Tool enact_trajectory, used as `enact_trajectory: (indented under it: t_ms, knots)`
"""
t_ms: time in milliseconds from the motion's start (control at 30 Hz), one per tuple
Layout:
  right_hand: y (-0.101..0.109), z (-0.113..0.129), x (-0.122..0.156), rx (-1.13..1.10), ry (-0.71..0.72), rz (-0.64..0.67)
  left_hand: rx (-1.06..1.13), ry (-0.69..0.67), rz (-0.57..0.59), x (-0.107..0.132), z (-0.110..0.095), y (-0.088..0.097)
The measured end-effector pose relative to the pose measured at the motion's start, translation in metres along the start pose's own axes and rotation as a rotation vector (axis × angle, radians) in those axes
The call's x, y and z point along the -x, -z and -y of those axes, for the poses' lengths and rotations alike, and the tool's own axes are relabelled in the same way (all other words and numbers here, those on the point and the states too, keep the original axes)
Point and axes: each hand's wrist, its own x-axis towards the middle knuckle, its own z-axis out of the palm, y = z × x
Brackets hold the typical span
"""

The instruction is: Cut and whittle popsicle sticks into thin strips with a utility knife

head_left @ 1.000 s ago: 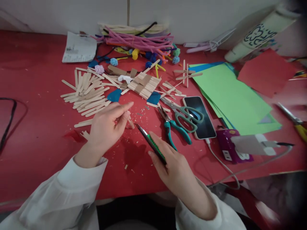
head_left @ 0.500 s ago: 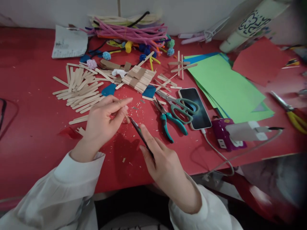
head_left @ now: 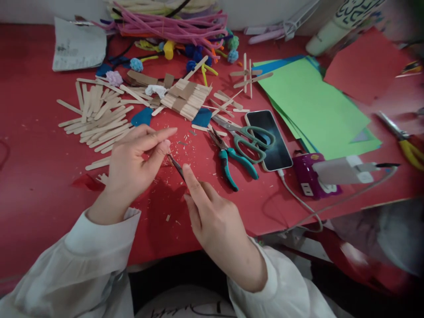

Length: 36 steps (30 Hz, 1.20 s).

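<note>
My left hand (head_left: 135, 165) is closed in a pinch, thumb against fingers. Between its fingertips is a short piece of wooden stick, mostly hidden now. My right hand (head_left: 212, 221) is wrapped round a slim dark knife-like tool (head_left: 177, 167), its forefinger lying along the top. The tool's tip meets the left fingertips, where the wood is. Small wood shavings (head_left: 185, 148) are scattered on the red table below and beyond the hands. Left of them lies a pile of craft sticks (head_left: 102, 117), and beyond sits a panel of sticks joined by brown strips (head_left: 187, 99).
Teal pliers (head_left: 230, 161) and green-handled scissors (head_left: 250, 141) lie right of the hands, the scissors overlapping a phone (head_left: 276, 154). A cable runs from it near a purple power adapter (head_left: 303, 179). Green paper (head_left: 314, 110) and pink pipe cleaners (head_left: 172, 28) lie farther back.
The view has shifted slightly, so the table's things sit higher. The tool's tip has come up closer to my left fingertips, and the wood piece between them shows less.
</note>
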Motion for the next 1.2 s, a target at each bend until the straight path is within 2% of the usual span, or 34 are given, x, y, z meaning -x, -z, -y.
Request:
enact_trajectory:
  t_ms: [267,367,533,633,767,900,1000,1033,1100,1200]
  knots:
    - [0.009,0.013,-0.003,0.291,-0.017,0.011,-0.022,0.001,0.002,0.001,0.000,0.000]
    - [0.008,0.016,-0.008,0.326,-0.027,0.035,-0.036,0.000,0.007,0.000,0.000,0.001]
    - [-0.003,0.009,-0.004,0.289,-0.088,0.161,-0.050,-0.032,-0.008,0.000,-0.001,0.001]
    - [0.002,0.005,0.008,0.147,-0.107,0.080,-0.050,-0.035,-0.019,0.000,-0.002,0.000]
    - [0.020,0.000,0.022,-0.048,-0.142,-0.026,-0.020,0.017,-0.018,-0.001,0.000,0.002]
    - [0.029,-0.010,0.020,-0.107,-0.241,-0.145,0.011,0.044,-0.025,-0.003,0.001,0.005]
    - [0.023,-0.020,0.007,-0.081,-0.252,-0.235,0.023,0.075,-0.055,-0.002,0.004,0.004]
    - [0.018,-0.023,0.002,-0.066,-0.260,-0.213,0.032,0.102,-0.057,-0.002,0.006,0.003]
    - [0.006,-0.028,-0.007,-0.021,-0.242,-0.171,0.095,0.200,-0.036,-0.001,0.011,0.000]
    - [-0.006,-0.030,-0.018,0.043,-0.124,-0.174,0.250,0.375,0.017,-0.001,0.016,-0.003]
